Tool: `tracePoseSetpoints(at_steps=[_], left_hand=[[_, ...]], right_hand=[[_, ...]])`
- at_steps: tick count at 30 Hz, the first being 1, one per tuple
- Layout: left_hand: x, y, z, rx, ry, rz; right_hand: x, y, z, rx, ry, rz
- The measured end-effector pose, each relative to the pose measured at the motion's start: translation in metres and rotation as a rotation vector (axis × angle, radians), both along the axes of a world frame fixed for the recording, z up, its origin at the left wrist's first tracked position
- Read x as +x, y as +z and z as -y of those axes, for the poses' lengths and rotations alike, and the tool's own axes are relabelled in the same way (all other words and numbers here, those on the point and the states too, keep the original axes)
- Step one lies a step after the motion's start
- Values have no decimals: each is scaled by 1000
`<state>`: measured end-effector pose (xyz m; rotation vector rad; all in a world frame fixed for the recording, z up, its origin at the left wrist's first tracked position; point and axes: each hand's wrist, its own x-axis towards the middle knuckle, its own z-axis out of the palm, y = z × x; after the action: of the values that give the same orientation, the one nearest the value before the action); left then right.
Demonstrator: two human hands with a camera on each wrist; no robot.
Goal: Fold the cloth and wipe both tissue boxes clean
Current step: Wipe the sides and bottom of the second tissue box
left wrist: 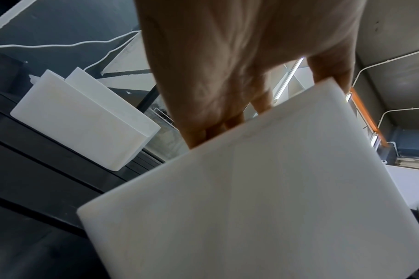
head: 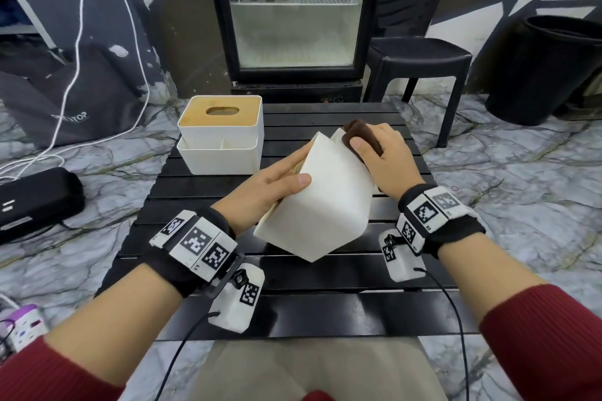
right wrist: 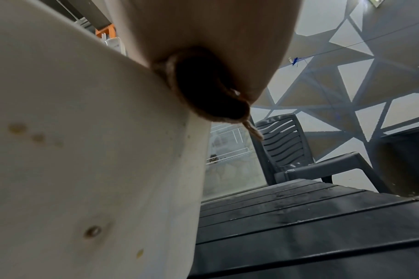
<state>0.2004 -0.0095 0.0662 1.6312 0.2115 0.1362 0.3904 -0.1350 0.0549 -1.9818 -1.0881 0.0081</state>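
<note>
- While my left hand (head: 273,185) grips the tilted white tissue box (head: 325,205) over the middle of the black slatted table (head: 325,299), my right hand (head: 384,156) presses a folded brown cloth (head: 361,137) against its far right face.
- At far left stands the second tissue box (head: 221,137), wooden lid up.
- Only my right wrist view shows yellowish spots (right wrist: 17,128) on the held box.
</note>
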Motion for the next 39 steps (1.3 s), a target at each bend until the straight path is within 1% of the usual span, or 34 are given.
tracePoseSetpoints(at_steps=[6, 10, 14, 17, 19, 23, 25, 28, 31, 37, 39], left_hand=[[-1, -2, -1, -4, 14, 9], [-2, -1, 1, 3, 10, 8], [-2, 1, 3, 13, -12, 2], [-2, 2, 2, 28, -45, -3], [-1, 2, 3, 46, -76, -10], [2, 2, 6, 73, -108, -1], [3, 2, 9, 95, -104, 7], [4, 3, 10, 115, -106, 20], [3, 2, 11, 129, -139, 24], [4, 3, 14, 129, -118, 18], [4, 2, 12, 133, -103, 12]], right_hand=[[6, -8, 6, 83, 8, -61], [9, -14, 14, 100, -4, -60], [10, -16, 27, 82, -72, -60], [4, -8, 35, 111, -118, -38], [-11, 2, 37, 147, -81, -10], [-59, 15, 39, 199, 125, 55], [-77, 14, 40, 190, 185, 111], [-94, 8, 42, 157, 177, 198], [-104, 1, 41, 179, 143, 236], [-91, 0, 32, 232, 141, 111], [-86, 1, 27, 241, 129, 98]])
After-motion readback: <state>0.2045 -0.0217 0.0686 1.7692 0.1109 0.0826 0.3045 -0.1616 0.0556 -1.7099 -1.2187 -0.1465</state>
